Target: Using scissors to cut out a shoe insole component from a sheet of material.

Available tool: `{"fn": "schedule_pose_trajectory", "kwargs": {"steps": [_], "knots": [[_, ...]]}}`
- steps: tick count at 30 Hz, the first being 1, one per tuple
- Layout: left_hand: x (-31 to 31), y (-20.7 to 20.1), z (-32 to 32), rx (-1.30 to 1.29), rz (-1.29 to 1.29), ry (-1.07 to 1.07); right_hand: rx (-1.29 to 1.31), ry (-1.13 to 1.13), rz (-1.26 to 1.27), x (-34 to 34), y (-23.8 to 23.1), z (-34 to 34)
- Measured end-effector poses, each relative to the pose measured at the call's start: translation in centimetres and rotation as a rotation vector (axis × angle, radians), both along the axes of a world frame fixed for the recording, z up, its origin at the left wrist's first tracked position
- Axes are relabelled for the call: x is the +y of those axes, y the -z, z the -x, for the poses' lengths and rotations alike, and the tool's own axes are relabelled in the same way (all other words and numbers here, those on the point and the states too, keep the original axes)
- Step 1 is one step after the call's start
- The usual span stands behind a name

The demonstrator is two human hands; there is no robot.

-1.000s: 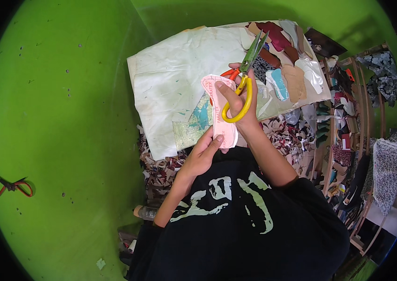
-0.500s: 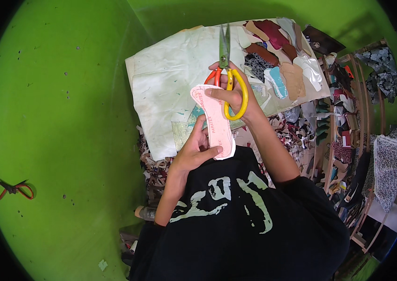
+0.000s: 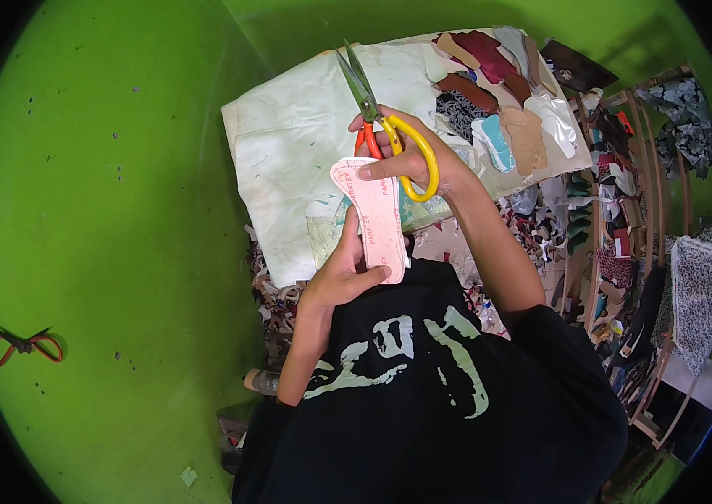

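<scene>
A pink shoe insole point(image 3: 379, 220) with a white edge and drawn outline is held upright above the near edge of the table. My left hand point(image 3: 341, 281) grips its lower end, thumb on the front and fingers behind. My right hand point(image 3: 423, 158) pinches its upper end with the thumb. That same hand carries scissors point(image 3: 367, 107) with one yellow and one red handle. Their blades point up and away, slightly apart, beyond the insole. Some right-hand fingers are hidden behind the handles and insole.
A large pale sheet point(image 3: 280, 143) covers much of the table. Cut pieces lie at its right, including a turquoise-and-white one point(image 3: 497, 144) and a tan one point(image 3: 527, 139). Fabric scraps point(image 3: 276, 315) heap below. Wooden racks point(image 3: 656, 193) stand right; red-handled cutters point(image 3: 26, 344) hang on the green wall.
The insole has shifted slightly left and turned in my hands. The scissors have moved left with my right hand, and their blades now lean left.
</scene>
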State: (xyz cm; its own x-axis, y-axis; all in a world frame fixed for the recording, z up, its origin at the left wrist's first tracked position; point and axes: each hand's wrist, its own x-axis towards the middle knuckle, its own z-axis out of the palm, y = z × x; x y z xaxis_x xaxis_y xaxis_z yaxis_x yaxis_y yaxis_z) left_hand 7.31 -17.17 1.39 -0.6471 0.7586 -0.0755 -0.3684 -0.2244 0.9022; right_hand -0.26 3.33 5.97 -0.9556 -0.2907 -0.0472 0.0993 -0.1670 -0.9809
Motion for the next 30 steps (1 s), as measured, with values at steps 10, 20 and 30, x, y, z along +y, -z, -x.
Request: {"fn": "schedule_pose_trajectory", "kwargs": {"steps": [10,20,30], "knots": [[-0.2,-1.6,1.7,-0.039,-0.025,0.051,0.088,-0.057,-0.106,0.0,-1.1,1.7],[0.6,-0.7,5.0,-0.266,-0.172,0.026,0.150,-0.119,-0.109,0.1,-0.7,4.9],[0.3,0.5,9.4,-0.039,-0.034,-0.068,0.014,-0.078,0.102,-0.7,-0.7,9.5]]}}
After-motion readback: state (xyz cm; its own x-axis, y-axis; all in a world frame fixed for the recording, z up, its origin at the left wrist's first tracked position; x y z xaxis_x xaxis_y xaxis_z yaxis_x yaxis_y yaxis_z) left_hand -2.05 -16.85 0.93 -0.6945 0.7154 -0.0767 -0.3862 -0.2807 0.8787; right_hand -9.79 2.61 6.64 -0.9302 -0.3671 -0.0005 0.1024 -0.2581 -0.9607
